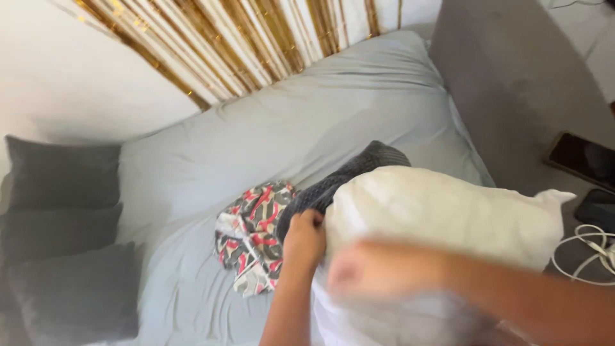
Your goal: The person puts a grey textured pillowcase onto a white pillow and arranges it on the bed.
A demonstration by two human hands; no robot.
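Soft matt white cloth on the pillow (pixel 442 218), dark grey ribbed knit on the cover (pixel 359 170), smooth grey cotton on the bed sheet (pixel 256 141), a glossy black phone (pixel 583 160), and a printed patterned cloth (pixel 250 234).

Your left hand (pixel 304 238) is just left of the pillow (pixel 435 218) and touches its edge. Your right hand (pixel 359 272) is in front of the pillow. A folded cloth (pixel 250 240) lies on the bed (pixel 256 141), left of your left hand. Three cushions (pixel 64 237) sit at the far left. A phone (pixel 583 157) and a cable (pixel 586 253) lie to the right.
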